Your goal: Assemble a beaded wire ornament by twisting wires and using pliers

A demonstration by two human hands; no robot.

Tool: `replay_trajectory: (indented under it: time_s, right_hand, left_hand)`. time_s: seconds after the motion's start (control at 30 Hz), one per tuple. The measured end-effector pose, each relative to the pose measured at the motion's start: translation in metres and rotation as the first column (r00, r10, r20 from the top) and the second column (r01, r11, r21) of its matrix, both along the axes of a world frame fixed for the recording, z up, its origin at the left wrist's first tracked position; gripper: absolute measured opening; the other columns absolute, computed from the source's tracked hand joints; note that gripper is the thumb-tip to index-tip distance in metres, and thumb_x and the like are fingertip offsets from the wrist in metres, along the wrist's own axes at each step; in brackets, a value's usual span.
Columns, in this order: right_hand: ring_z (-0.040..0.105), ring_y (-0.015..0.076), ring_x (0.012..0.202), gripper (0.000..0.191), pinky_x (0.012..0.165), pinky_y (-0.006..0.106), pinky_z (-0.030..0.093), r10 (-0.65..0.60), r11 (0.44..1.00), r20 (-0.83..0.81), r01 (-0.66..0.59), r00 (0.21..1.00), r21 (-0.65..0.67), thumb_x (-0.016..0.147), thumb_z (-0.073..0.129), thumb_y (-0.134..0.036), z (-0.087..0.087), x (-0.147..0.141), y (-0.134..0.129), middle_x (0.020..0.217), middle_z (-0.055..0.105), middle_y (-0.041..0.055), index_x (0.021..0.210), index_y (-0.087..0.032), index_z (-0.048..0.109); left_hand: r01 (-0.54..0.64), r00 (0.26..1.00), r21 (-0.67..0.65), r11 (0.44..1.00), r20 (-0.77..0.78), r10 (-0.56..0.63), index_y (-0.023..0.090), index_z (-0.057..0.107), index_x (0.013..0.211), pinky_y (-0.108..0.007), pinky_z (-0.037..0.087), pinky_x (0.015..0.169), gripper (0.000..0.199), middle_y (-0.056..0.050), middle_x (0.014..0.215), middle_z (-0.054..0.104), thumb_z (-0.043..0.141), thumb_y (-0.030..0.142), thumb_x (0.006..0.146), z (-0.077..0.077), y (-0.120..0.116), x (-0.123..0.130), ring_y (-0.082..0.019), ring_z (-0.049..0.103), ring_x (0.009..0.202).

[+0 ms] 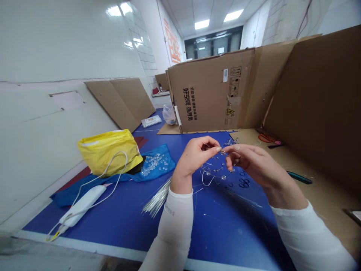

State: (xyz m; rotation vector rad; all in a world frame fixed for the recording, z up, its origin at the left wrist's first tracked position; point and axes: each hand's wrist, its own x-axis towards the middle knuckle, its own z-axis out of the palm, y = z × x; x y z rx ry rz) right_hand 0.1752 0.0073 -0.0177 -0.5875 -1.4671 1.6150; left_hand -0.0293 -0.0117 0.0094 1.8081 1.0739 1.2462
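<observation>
I'm pinching a thin wire strung with clear beads [216,171] between the thumb and forefinger of my left hand [194,160], and my right hand [254,165] is nearly closed too, its fingertips [232,148] gripping the same wire right beside my left, so the loose loops are hanging above the middle of the blue desk [175,241]. Keeping the two pinches this close is giving me control: the wire is staying short between them, and gentle pressure should bend it without kinking it or letting beads slide. Left of my hands, a bundle of cut silver wires [156,197] is lying on the desk, a blue bag of clear beads [155,163] is sitting toward the left edge against a yellow bag [108,152], and a white corded unit [83,205] is lying near the front left corner.
</observation>
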Motion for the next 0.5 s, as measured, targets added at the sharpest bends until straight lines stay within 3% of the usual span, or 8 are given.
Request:
replay_trajectory:
  time_s: [0.27,0.5]
  right_hand:
    - [0.067,0.0157,0.062,0.033,0.064,0.031,0.054,-0.022,1.0,0.028,0.022,0.999,0.007,0.085,0.079,-0.051,0.0027,0.0015,0.0,0.069,0.075,0.0046,0.092,-0.019,0.08]
    - [0.068,0.0157,0.064,0.028,0.067,0.032,0.054,-0.133,0.985,0.113,0.119,0.985,0.123,0.08,0.083,-0.043,0.007,-0.0004,-0.0053,0.071,0.076,0.0034,0.095,-0.019,0.08]
  left_hand:
    - [-0.003,1.0,-0.015,1.0,-0.013,0.002,0.014,0.07,0.084,-0.026,0.04,0.063,0.019,-0.001,0.075,0.064,0.072,0.033,0.083,0.0011,-0.001,0.0012,-0.01,0.051,0.066]
    - [-0.007,0.999,0.001,1.0,-0.032,0.007,0.015,0.07,0.083,-0.026,0.041,0.062,0.02,-0.002,0.074,0.064,0.072,0.034,0.083,0.0003,0.0,0.0011,-0.011,0.052,0.065]
